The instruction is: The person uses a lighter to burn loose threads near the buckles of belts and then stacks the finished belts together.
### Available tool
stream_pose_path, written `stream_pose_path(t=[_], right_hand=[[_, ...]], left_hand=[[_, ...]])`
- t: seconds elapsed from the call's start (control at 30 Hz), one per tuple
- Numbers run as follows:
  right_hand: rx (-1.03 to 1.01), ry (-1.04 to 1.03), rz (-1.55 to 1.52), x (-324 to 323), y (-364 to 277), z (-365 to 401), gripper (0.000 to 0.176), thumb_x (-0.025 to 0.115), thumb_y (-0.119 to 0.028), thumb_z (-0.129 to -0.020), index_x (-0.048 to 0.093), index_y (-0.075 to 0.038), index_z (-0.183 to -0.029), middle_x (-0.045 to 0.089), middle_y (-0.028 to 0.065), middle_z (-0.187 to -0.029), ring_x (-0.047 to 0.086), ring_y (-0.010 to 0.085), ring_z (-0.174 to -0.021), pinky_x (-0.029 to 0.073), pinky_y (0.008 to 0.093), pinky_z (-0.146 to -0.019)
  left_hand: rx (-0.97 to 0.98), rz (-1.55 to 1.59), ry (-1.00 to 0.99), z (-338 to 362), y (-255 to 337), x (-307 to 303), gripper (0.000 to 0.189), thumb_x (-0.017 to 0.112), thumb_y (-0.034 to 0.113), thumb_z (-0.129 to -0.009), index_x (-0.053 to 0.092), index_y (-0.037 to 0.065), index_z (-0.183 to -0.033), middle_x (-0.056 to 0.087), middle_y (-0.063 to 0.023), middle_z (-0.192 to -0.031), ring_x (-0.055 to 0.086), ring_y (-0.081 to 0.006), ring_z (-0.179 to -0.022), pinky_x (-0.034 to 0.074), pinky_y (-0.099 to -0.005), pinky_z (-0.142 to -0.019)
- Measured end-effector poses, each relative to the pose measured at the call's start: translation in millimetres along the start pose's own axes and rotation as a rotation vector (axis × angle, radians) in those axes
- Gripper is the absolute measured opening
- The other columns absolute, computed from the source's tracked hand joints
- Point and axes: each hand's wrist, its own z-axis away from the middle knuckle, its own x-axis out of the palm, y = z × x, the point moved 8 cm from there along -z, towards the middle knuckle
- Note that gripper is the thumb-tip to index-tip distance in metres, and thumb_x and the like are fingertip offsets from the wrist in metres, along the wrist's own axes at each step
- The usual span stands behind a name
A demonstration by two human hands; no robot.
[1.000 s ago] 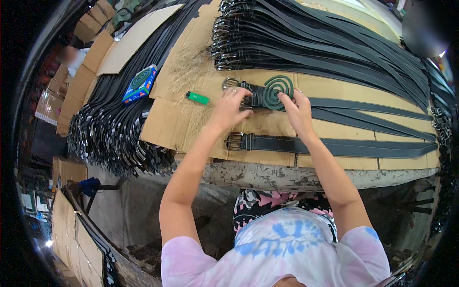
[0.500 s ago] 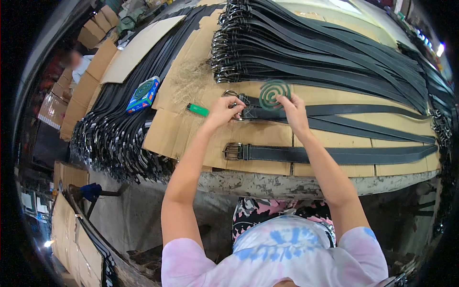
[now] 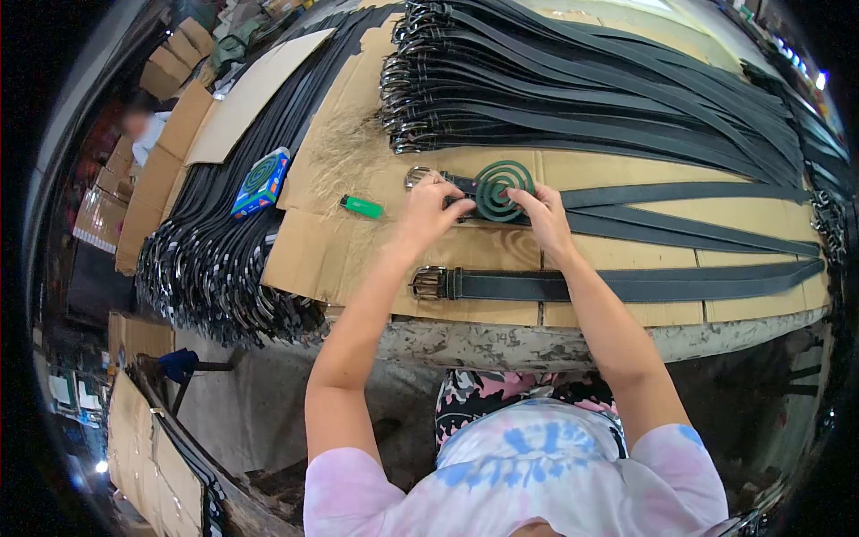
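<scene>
The left fingertips (image 3: 458,208) hide part of the belts (image 3: 461,185).

Cardboard (image 3: 309,242) on the mottled table (image 3: 483,345) carries belts (image 3: 519,286) and a lighter (image 3: 361,207).
</scene>
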Motion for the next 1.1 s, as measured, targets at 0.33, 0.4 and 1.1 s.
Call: stream_pose_path(t=[0.33, 0.4, 1.1], right_hand=[[0.005, -0.075, 0.032, -9.0, -5.7, -1.0, 0.018, 0.061, -0.015, -0.089, 0.069, 0.0, -0.095, 0.067, 0.0005, -0.082, 0.056, 0.0061, -0.077, 0.042, 0.0223, -0.07], [-0.005, -0.135, 0.007, 2.3, -20.4, 12.9, 0.018, 0.061, -0.012, -0.089, 0.068, 0.004, -0.093, 0.066, 0.0028, -0.086, 0.058, 0.009, -0.079, 0.046, 0.0264, -0.073], [-0.066, -0.064, 0.33, 6.7, -14.2, 9.6, 0.025, 0.061, -0.018, -0.085, 0.065, 0.006, -0.091, 0.063, 0.0117, -0.08, 0.058, 0.0163, -0.073, 0.046, 0.0307, -0.068]], left_hand=[[0.075, -0.074, -0.066, 17.2, 3.7, -8.6, 0.029, 0.078, 0.02, -0.074, 0.07, 0.001, -0.093, 0.063, -0.0108, -0.091, 0.062, -0.0257, -0.085, 0.05, -0.0362, -0.074], [0.162, -0.139, 0.023, 21.9, 8.0, -9.0, 0.025, 0.077, 0.017, -0.074, 0.071, 0.001, -0.092, 0.064, -0.0102, -0.092, 0.062, -0.0263, -0.087, 0.05, -0.0363, -0.075], [-0.033, 0.057, 0.105, 24.0, 6.8, -7.9, 0.011, 0.068, 0.009, -0.083, 0.068, -0.001, -0.086, 0.063, -0.0087, -0.082, 0.06, -0.0172, -0.075, 0.046, -0.0295, -0.065]])
